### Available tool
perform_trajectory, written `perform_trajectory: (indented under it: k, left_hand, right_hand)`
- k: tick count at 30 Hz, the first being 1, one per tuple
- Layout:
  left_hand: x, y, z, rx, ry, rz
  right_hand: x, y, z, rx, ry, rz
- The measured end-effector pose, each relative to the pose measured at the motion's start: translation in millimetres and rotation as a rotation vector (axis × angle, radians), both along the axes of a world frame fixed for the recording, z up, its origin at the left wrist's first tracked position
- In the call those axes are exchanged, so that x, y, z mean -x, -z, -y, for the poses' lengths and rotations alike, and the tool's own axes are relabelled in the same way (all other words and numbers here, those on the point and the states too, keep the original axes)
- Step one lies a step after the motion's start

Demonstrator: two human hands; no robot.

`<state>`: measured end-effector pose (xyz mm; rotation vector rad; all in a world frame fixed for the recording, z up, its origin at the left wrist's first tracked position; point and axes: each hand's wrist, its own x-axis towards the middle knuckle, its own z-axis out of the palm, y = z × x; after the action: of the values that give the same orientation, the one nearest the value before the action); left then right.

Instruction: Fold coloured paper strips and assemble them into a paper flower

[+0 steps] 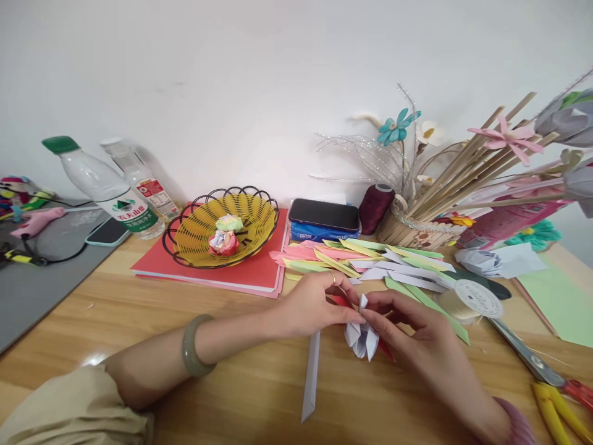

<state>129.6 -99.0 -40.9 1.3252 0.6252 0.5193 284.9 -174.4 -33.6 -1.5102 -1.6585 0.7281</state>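
Between my two hands is a folded paper piece (361,339) of white strips, with red paper showing behind it. My left hand (319,303), with a ring and a green bangle at the wrist, pinches it from the left. From the right, my right hand (414,324) pinches the same piece, thumb and fingertips close to the left thumb. A folded white paper strip (311,377) hangs or lies just below my left hand; its upper end is hidden. Right behind the hands lies a loose pile of folded paper strips (370,262) in pink, yellow, green and white.
A yellow woven basket (185,244) with two paper balls stands on red paper sheets (157,266). A phone (324,215) rests on a blue pack. To the right are a thread spool (472,300), scissors (523,352), yellow-handled pliers (553,408) and a stick-filled holder (417,228). Bottles (104,185) stand left.
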Motion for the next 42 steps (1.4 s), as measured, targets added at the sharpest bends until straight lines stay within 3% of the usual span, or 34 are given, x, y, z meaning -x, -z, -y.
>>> perform_trajectory:
  k: [5,13,19,25,28,35,42]
  left_hand:
    - [-1.3,-4.9,6.8,0.006,-0.050,-0.031]
    - [0.6,-4.8,11.7,-0.092,-0.144,-0.058]
    - [4.6,-7.8,16.4,-0.399,-0.166,-0.085]
    - [5.1,-2.9,16.2,-0.974,-0.223,0.087]
    - [4.6,0.3,14.8,-1.178,-0.266,0.162]
    - [5.8,-2.2,13.4,-1.458,-0.284,0.142]
    - [5.2,-3.4,12.2,-1.554,-0.321,0.147]
  right_hand:
    - [0.5,1.1,6.1,-0.254,0.029,0.138]
    - [-1.0,4.1,12.1,-0.390,0.009,0.208]
    - [2.2,0.2,13.9,-0.424,0.021,0.233]
    - [3.6,-5.6,14.1,-0.600,-0.009,0.302]
    - [3.0,-6.0,13.0,-0.663,-0.039,0.315]
    - [2.1,-6.5,12.5,-0.701,-0.087,0.339]
    - [1.2,-5.6,12.9,-0.725,-0.129,0.340]
